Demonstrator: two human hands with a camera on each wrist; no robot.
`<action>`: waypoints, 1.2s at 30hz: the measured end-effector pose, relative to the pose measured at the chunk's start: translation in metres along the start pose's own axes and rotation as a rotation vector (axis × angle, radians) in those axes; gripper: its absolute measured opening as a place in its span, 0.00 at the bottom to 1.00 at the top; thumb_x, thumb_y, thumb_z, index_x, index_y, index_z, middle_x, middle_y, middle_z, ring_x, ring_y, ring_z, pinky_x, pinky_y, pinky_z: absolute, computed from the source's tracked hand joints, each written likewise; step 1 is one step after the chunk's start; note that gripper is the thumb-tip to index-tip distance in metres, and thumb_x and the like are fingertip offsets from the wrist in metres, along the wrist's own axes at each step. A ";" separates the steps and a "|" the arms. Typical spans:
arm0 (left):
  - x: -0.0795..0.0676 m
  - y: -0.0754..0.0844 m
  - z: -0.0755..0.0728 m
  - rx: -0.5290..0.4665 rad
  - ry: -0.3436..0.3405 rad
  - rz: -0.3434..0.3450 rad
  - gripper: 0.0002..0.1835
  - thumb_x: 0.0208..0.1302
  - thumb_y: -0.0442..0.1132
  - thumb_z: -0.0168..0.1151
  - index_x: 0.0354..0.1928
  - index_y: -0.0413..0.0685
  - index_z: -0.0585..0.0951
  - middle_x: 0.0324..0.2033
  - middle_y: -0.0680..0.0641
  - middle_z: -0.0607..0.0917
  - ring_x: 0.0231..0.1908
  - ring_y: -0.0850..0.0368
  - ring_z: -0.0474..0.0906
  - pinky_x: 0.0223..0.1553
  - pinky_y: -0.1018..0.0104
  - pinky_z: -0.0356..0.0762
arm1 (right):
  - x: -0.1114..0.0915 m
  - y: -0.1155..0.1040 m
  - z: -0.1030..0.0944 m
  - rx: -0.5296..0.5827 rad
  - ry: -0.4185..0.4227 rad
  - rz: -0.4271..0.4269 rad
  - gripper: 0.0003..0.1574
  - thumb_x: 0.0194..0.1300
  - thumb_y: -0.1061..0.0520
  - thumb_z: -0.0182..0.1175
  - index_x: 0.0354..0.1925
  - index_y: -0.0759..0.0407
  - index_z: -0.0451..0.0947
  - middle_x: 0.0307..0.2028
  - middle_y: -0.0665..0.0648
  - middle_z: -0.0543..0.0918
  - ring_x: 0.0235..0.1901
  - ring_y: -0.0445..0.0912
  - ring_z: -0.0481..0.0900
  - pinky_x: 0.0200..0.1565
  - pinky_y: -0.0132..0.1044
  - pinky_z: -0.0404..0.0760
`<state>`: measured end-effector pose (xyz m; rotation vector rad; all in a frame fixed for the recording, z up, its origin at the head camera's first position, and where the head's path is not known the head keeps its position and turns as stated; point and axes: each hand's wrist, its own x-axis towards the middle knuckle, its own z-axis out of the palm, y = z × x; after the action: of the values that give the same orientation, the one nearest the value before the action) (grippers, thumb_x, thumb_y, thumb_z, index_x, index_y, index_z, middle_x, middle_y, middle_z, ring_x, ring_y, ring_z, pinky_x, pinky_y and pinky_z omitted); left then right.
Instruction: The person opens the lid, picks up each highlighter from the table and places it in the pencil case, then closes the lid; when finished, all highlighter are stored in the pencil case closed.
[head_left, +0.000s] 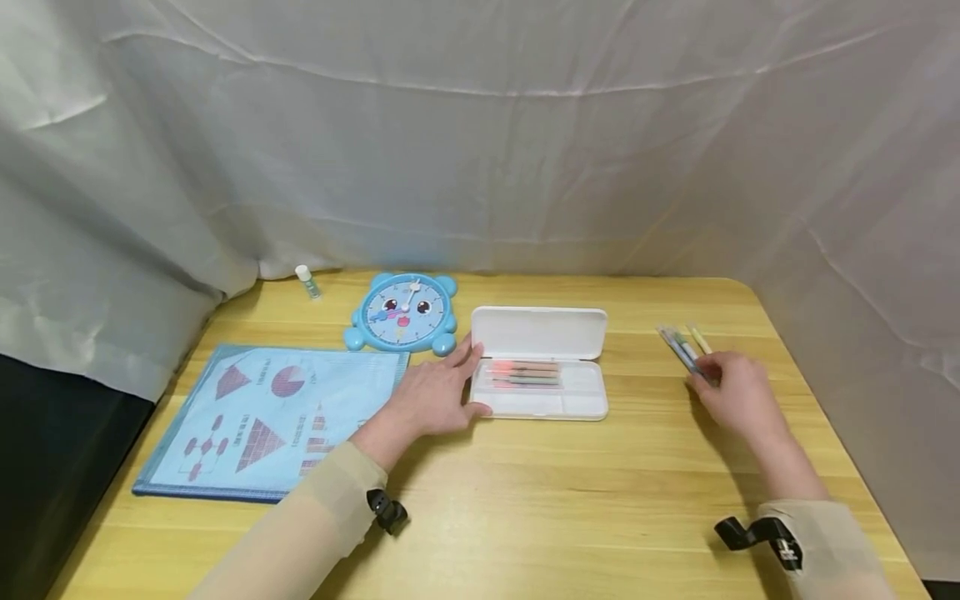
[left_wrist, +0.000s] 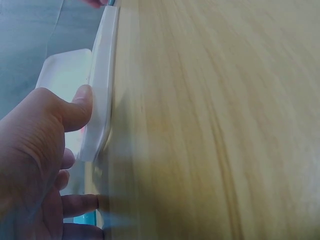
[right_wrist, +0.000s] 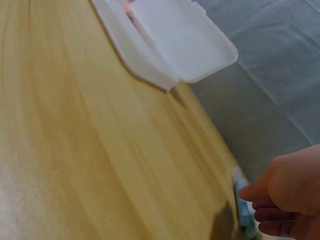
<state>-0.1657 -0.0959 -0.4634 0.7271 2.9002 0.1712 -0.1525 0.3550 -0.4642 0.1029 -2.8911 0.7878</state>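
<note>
A white pencil case (head_left: pixel 582 406) stands on the table with its lid (head_left: pixel 538 332) raised at the back. Several pens (head_left: pixel 525 377) with pinkish and pale barrels lie side by side in it. My left hand (head_left: pixel 431 392) holds the case at its left end, thumb (left_wrist: pixel 80 107) against the front wall and fingers toward the hinge side. Off to the right, my right hand (head_left: pixel 738 392) pinches the near ends of a few slim pens (head_left: pixel 678 346), blue-grey and green. A yellowish pen (head_left: pixel 699 338) lies just beside them. The fingers partly hide these pens.
A blue animal-shaped toy clock (head_left: pixel 405 312) lies behind and left of the case. A light-blue mesh pouch (head_left: pixel 225 467) with printed charts is under the left forearm's side. A small white-capped tube (head_left: pixel 308 283) lies near the back left. Grey cloth (head_left: pixel 525 167) hangs behind the table.
</note>
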 end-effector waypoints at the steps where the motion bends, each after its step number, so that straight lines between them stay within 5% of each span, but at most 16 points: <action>1: 0.000 0.000 0.000 0.002 0.001 0.001 0.55 0.68 0.75 0.57 0.86 0.52 0.51 0.84 0.46 0.48 0.40 0.49 0.83 0.24 0.63 0.70 | 0.000 0.001 0.001 -0.004 -0.003 0.004 0.16 0.68 0.63 0.69 0.49 0.75 0.84 0.42 0.74 0.87 0.42 0.67 0.85 0.44 0.65 0.81; 14: 0.001 0.001 0.000 0.006 0.002 0.004 0.55 0.68 0.74 0.57 0.85 0.51 0.52 0.84 0.46 0.48 0.28 0.55 0.77 0.24 0.63 0.69 | 0.004 0.004 0.011 -0.097 0.005 -0.023 0.12 0.65 0.67 0.66 0.44 0.77 0.85 0.33 0.69 0.87 0.35 0.66 0.84 0.39 0.64 0.80; 23: 0.000 0.001 0.000 0.010 0.001 0.006 0.55 0.69 0.74 0.56 0.85 0.51 0.52 0.84 0.46 0.48 0.43 0.49 0.84 0.26 0.63 0.71 | 0.003 0.001 0.015 -0.044 0.058 0.001 0.13 0.65 0.69 0.64 0.46 0.77 0.85 0.37 0.72 0.88 0.39 0.67 0.84 0.42 0.63 0.81; 32: 0.000 0.000 0.000 0.019 0.020 0.017 0.55 0.68 0.74 0.57 0.85 0.50 0.52 0.83 0.45 0.49 0.49 0.46 0.85 0.27 0.63 0.72 | 0.003 -0.009 0.006 0.073 0.197 -0.068 0.13 0.67 0.72 0.63 0.49 0.79 0.84 0.38 0.74 0.83 0.36 0.62 0.82 0.33 0.28 0.73; 36: -0.001 0.001 -0.001 0.015 0.014 0.012 0.55 0.68 0.74 0.57 0.85 0.50 0.52 0.83 0.45 0.49 0.51 0.44 0.85 0.28 0.63 0.73 | 0.004 -0.020 -0.002 0.091 0.228 -0.079 0.11 0.70 0.71 0.62 0.49 0.76 0.84 0.40 0.73 0.83 0.37 0.62 0.81 0.35 0.25 0.69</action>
<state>-0.1646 -0.0958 -0.4626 0.7495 2.9137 0.1573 -0.1540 0.3390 -0.4522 0.1279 -2.6216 0.8561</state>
